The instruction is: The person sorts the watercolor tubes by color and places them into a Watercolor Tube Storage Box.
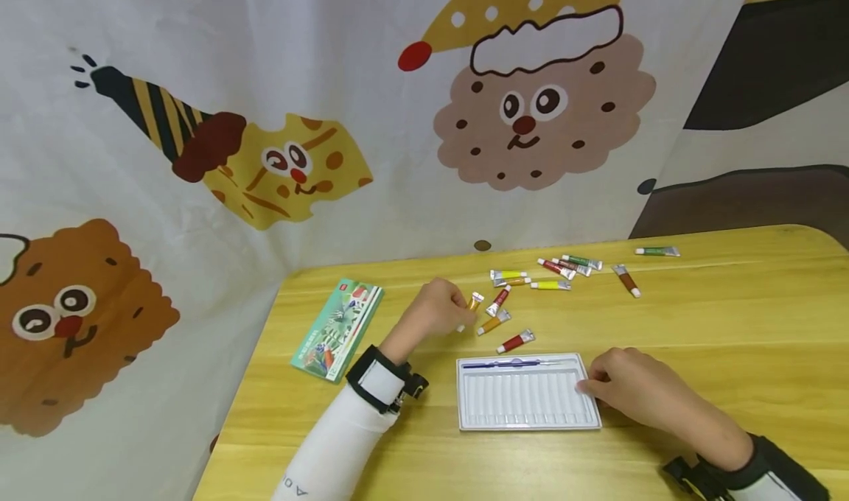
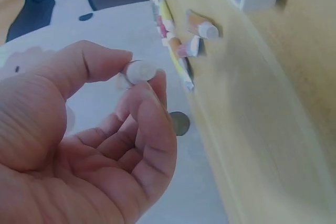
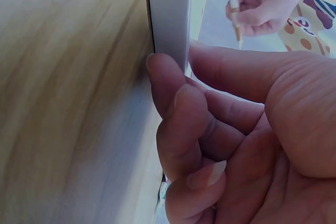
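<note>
A tube point(image 1: 475, 301) is pinched over the desk point(image 1: 411, 464), beyond the tray's point(image 1: 520, 399) far left corner, by the left hand point(image 1: 434, 308), its grip clamped on the tube. The tube's long axis is slanted, the white cap pointed near and left, the crimped end far and right. The tray, laid lengthwise left to right, is gripped at its right edge by the right hand point(image 1: 637, 384), thumb on top.
</note>
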The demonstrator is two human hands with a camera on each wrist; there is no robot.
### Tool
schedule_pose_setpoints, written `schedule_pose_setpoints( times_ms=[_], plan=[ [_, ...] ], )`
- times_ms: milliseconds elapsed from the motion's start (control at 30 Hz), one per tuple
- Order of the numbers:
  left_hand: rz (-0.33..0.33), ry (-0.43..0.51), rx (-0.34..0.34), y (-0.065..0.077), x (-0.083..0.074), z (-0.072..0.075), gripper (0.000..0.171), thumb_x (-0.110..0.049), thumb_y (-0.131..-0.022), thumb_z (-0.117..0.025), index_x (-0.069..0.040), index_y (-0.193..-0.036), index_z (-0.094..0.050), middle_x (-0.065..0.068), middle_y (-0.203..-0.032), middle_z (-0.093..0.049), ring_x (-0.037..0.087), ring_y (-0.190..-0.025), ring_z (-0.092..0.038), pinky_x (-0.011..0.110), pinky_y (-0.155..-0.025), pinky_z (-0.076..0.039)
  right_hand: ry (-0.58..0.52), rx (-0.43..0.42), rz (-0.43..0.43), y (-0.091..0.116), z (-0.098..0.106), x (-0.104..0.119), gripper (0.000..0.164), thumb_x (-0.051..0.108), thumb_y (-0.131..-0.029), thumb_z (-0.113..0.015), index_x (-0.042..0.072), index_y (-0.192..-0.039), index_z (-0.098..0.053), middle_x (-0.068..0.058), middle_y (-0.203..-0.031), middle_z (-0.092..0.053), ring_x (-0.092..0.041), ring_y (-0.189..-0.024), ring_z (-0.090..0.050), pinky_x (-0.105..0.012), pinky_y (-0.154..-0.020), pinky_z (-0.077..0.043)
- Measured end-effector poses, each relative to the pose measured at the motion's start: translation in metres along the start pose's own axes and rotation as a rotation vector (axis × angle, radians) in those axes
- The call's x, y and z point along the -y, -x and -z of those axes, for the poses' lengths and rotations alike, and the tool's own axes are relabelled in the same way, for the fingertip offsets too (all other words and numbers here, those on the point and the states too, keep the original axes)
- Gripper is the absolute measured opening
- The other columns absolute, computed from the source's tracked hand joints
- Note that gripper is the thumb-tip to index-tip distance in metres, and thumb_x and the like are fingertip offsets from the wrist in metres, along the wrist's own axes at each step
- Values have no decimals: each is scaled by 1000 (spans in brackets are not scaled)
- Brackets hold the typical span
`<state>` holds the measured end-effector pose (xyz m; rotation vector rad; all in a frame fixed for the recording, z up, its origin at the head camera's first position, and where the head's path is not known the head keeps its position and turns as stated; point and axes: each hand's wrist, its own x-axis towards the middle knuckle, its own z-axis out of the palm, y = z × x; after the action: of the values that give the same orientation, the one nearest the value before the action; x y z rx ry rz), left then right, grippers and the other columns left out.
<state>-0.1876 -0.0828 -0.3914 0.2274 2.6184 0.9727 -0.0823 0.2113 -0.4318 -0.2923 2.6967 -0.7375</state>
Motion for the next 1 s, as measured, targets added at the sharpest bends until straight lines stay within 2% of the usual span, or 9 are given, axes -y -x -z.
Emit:
schedule_pose_setpoints(
  times_ms=[100, 200, 300, 600, 867, 1000],
  plan=[
    [-16, 27, 0, 11, 2, 2, 27, -17, -88, -84, -9, -72, -63, -3, -64, -55, 11, -56, -47, 25, -50, -37, 0, -2, 4, 0, 0, 0, 35, 23, -97, -76, 18, -66, -59, 7, -59, -39, -11, -56, -40, -25, -54, -27],
    [-41, 52, 1, 22, 5, 2, 16, -13, -87, -82, -7, -84, -68, 0, -72, -59, 12, -61, -51, 26, -54, -42, 0, -3, 8, 0, 0, 0, 35, 23, -97, -76, 18, -66, -59, 7, -59, -39, -11, -56, -40, -25, -54, -27],
    [-45, 79, 19, 34, 7, 0, 13, -11, -88, -81, -6, -87, -69, 1, -71, -59, 13, -61, -51, 27, -54, -41, -3, -2, 8, 0, 0, 0, 34, 23, -97, -76, 18, -67, -60, 7, -59, -40, -11, -56, -41, -25, -54, -28],
    [-28, 126, 48, 62, 11, -4, 15, -13, -91, -80, -8, -81, -69, 0, -66, -61, 12, -56, -51, 27, -50, -40, -34, 38, -64, 0, 1, 2, 28, 22, -97, -75, 19, -69, -69, 6, -56, -46, -12, -54, -42, -25, -52, -29],
    [6, 149, 53, 71, 15, -9, 27, -13, -93, -79, -8, -70, -66, 10, -60, -65, 18, -50, -57, 24, -45, -36, -41, 43, -63, 1, 1, 3, 27, 21, -98, -73, 18, -71, -70, 4, -56, -51, -13, -54, -44, -25, -51, -30],
    [26, 149, 71, 76, 14, -11, 30, -11, -90, -80, -7, -65, -65, 8, -55, -63, 18, -48, -58, 23, -44, -33, -40, 45, -68, 1, 1, 4, 26, 20, -98, -73, 18, -72, -72, 4, -56, -51, -13, -54, -44, -25, -51, -30]
  ],
)
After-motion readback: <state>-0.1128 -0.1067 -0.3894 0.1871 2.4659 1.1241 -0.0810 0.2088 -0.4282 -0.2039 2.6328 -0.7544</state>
